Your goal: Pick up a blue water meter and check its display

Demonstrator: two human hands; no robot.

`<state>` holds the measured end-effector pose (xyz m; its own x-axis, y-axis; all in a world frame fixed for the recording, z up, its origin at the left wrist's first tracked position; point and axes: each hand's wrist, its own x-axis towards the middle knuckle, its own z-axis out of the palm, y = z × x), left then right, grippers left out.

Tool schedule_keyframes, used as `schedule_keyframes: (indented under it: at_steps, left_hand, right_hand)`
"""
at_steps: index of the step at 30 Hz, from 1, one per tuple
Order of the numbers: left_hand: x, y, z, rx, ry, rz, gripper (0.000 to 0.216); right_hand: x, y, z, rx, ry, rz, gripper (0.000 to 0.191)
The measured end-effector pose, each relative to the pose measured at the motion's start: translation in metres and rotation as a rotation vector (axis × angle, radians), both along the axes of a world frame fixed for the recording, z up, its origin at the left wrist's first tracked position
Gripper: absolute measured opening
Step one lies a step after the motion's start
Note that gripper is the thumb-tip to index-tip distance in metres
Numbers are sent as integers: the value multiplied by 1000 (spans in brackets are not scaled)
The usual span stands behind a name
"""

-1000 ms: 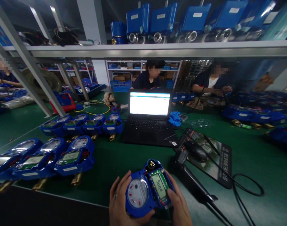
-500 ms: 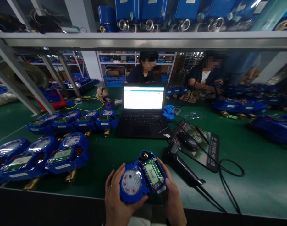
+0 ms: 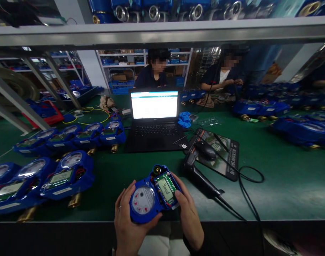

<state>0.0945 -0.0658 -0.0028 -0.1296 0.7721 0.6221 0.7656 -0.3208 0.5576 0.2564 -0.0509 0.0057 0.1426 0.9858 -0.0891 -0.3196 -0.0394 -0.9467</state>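
I hold a blue water meter (image 3: 151, 193) over the near edge of the green bench. It has a round dial on the left and a small screen reading "good" on the right. My left hand (image 3: 127, 224) is closed round its dial end from below. My right hand (image 3: 189, 217) grips its screen end, thumb on the lower corner of the screen.
Two rows of like blue meters (image 3: 66, 174) lie at the left. An open laptop (image 3: 154, 121) stands behind. A black handheld scanner (image 3: 197, 170), a mouse on a dark mat (image 3: 221, 153) and cables lie at the right. Two people sit across the bench.
The meter and both hands have drawn back toward me and the bench edge. The view has tilted down, showing more of the near edge.
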Motion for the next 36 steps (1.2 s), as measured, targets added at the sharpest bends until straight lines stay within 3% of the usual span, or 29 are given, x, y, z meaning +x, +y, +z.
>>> schedule_keyframes:
  at_steps: [10,20,30,36]
  left_hand:
    - [-2,0,-1,8,21,-10,83]
    - [6,-1,4,-35,-97,31,79]
    - [-13,12,-3,-157,-90,43,86]
    - [-15,13,-2,-162,-87,13,85]
  right_hand:
    - [-1,-1,3,25,75,36,51]
    - [0,0,-6,47,174,55,54]
    - [1,5,-7,68,222,52,50]
    - [22,24,-7,96,18,-2,49]
